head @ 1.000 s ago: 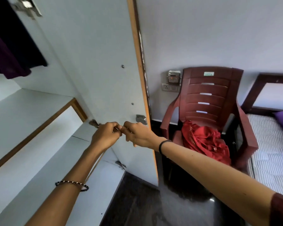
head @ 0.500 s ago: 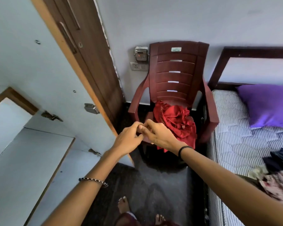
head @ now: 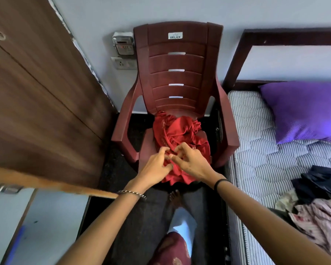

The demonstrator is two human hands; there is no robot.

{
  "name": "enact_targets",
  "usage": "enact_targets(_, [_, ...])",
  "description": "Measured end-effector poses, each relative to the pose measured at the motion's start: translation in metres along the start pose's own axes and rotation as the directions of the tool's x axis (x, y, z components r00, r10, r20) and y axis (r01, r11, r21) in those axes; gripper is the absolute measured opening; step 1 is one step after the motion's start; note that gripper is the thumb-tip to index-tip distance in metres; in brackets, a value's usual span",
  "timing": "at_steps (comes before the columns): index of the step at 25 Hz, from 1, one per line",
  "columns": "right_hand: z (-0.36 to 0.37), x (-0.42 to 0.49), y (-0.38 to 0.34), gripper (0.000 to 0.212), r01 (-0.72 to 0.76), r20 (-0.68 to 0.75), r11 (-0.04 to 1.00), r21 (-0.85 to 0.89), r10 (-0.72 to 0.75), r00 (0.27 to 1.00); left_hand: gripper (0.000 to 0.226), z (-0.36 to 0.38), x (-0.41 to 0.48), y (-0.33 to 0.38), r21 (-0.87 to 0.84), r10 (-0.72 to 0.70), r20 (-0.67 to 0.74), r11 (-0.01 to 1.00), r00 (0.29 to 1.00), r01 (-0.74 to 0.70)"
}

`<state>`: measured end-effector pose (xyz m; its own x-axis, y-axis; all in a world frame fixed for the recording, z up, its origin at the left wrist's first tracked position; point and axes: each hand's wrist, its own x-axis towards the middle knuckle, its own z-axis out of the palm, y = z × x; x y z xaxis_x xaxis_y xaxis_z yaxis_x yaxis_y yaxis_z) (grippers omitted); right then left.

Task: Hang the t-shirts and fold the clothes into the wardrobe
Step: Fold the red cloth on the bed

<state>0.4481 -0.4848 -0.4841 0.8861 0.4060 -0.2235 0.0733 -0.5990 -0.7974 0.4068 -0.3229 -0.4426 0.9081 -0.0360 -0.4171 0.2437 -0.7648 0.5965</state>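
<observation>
A crumpled red garment (head: 180,136) lies on the seat of a maroon plastic chair (head: 177,73) straight ahead. My left hand (head: 156,163) and my right hand (head: 191,162) are side by side over the garment's front part, fingers curled and fingertips close together. Red cloth shows between my left thumb and fingers. Whether either hand grips the cloth cannot be told. More clothes (head: 321,205), dark and floral, lie in a heap on the bed at the right.
The brown wardrobe door (head: 46,96) stands open on my left, with a white wardrobe shelf (head: 52,219) below it. A bed with a striped mattress (head: 256,153) and a purple pillow (head: 304,111) fills the right. My foot (head: 175,197) stands on the dark floor before the chair.
The view has swung from the white wardrobe interior to the chair. My two hands, held together throughout, have come down onto the red garment.
</observation>
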Motion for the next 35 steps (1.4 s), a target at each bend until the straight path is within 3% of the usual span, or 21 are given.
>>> enact_targets(5, [-0.004,0.052,0.055,0.025,-0.188,0.098,0.981,0.038,0.184,0.978,0.051,0.011,0.082,-0.014,-0.015,-0.111,0.076,0.994,0.991,0.113])
enact_targets(8, [0.000,0.088,0.077,0.035,-0.228,0.237,0.974,-0.004,0.222,0.946,0.047,0.015,0.118,-0.023,-0.016,-0.157,0.078,0.987,0.985,0.158])
enact_targets(13, [0.030,0.154,0.107,0.039,-0.205,0.357,0.979,0.003,0.190,0.915,0.043,0.031,0.157,-0.048,-0.037,-0.244,0.092,0.968,0.965,0.248])
enact_targets(17, [0.050,0.190,0.124,0.057,-0.195,0.472,0.963,-0.185,0.261,0.842,0.040,0.037,0.173,-0.061,-0.074,-0.323,0.064,0.942,0.944,0.327])
enact_targets(20, [0.056,0.210,0.133,0.064,-0.107,0.515,0.924,-0.368,0.299,0.804,0.034,0.035,0.186,-0.073,-0.090,-0.377,0.012,0.922,0.926,0.376])
enact_targets(24, [0.069,0.234,0.140,0.068,-0.066,0.574,0.911,-0.407,0.311,0.758,0.028,0.036,0.193,-0.089,-0.132,-0.449,-0.040,0.888,0.893,0.441])
enact_targets(26, [0.070,0.241,0.139,0.063,-0.066,0.591,0.923,-0.380,0.297,0.750,0.026,0.037,0.192,-0.091,-0.171,-0.466,-0.067,0.877,0.882,0.450])
enact_targets(30, [0.045,0.245,0.137,0.027,-0.218,0.437,0.965,-0.146,0.261,0.861,0.025,0.033,0.189,-0.087,-0.216,-0.492,-0.102,0.859,0.865,0.463])
enact_targets(33, [0.012,0.241,0.127,0.019,-0.460,0.411,0.874,0.153,0.367,0.834,0.028,0.023,0.193,-0.076,-0.231,-0.483,-0.093,0.861,0.871,0.453])
enact_targets(35, [-0.009,0.237,0.113,0.024,-0.498,0.458,0.823,0.272,0.345,0.820,0.031,0.014,0.198,-0.065,-0.235,-0.434,-0.124,0.886,0.892,0.399])
